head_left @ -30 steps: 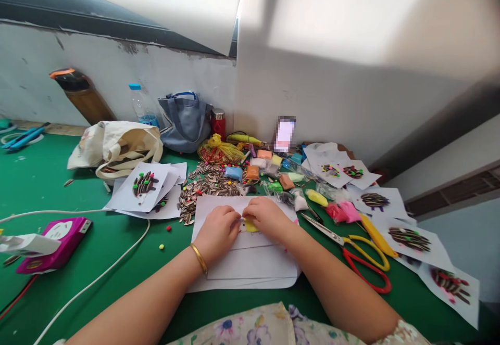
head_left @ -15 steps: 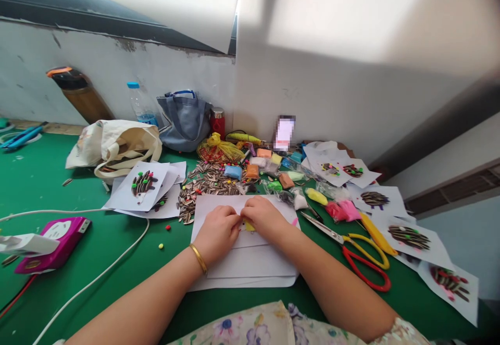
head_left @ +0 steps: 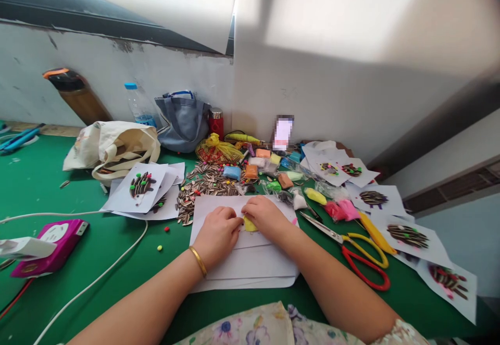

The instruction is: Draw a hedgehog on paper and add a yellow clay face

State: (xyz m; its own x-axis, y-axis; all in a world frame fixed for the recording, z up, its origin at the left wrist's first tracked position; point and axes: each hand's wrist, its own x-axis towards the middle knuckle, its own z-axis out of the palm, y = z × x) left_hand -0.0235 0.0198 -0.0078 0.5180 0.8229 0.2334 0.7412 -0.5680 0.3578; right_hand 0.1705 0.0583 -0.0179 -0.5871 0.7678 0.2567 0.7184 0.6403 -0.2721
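Observation:
White paper sheets (head_left: 250, 264) lie stacked on the green table before me. On the top sheet is a flat yellow clay piece (head_left: 250, 224), partly covered by my fingers. My left hand (head_left: 220, 233), with a gold bangle at the wrist, rests at the clay's left side, its fingers bent together; what they pinch, if anything, is hidden. My right hand (head_left: 266, 220) curls over the clay's upper right edge, fingertips pressed to it. Just beyond the paper spreads a pile of striped sunflower seeds (head_left: 207, 181).
Scissors (head_left: 344, 238) lie open at the right, beside seed-decorated cards (head_left: 408, 235). Clay packets (head_left: 232, 172) sit behind the paper. More cards (head_left: 142, 186), a cream bag (head_left: 113, 147) and a magenta power block (head_left: 50, 246) with a white cable are on the left.
My fingertips have moved slightly apart, and more of the yellow clay shows between them. The view has shifted a little.

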